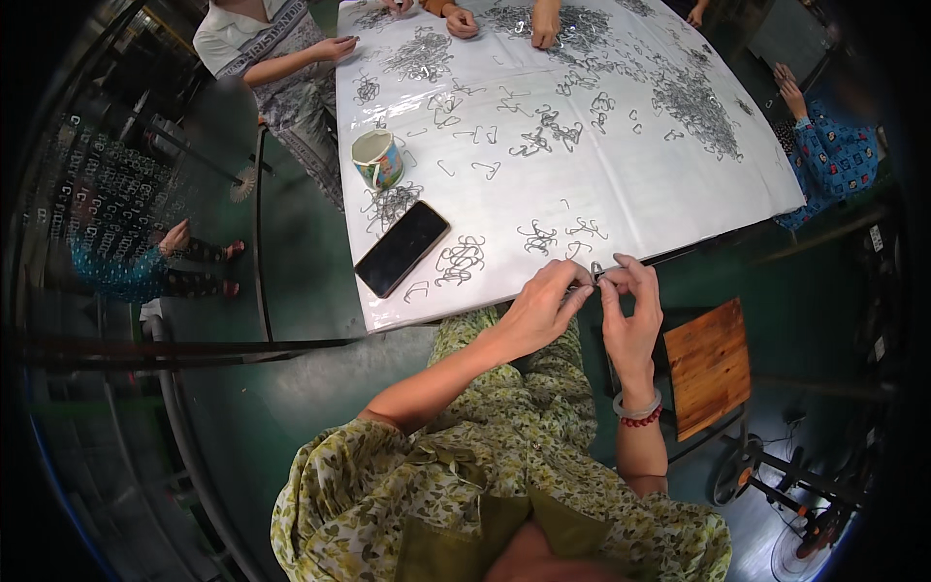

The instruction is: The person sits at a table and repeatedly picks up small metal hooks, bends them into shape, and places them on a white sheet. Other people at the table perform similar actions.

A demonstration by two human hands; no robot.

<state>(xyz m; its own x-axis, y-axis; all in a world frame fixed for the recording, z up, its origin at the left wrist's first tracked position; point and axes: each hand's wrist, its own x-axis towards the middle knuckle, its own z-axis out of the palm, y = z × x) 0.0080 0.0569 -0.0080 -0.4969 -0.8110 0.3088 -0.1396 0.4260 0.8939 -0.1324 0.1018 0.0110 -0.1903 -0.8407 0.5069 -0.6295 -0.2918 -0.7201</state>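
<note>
At the near edge of the white-covered table (601, 179), my two hands meet fingertip to fingertip. A small bent metal wire clip (596, 269) shows between them. My left hand (539, 308) is closed in a pinch on its left side. With thumb and forefinger, my right hand (632, 320) pinches it from the right; the fingers hide much of its shape. Just beyond lie small groups of similar wire clips (536, 239), and a larger pile of wire clips (462, 260) sits left of them.
A black phone (402, 249) and a small colourful bucket (378, 162) stand along the table's left side. Large heaps of clips (693, 112) cover the far part. Other people's hands (546, 24) work there. A wooden stool (710, 369) is at my right.
</note>
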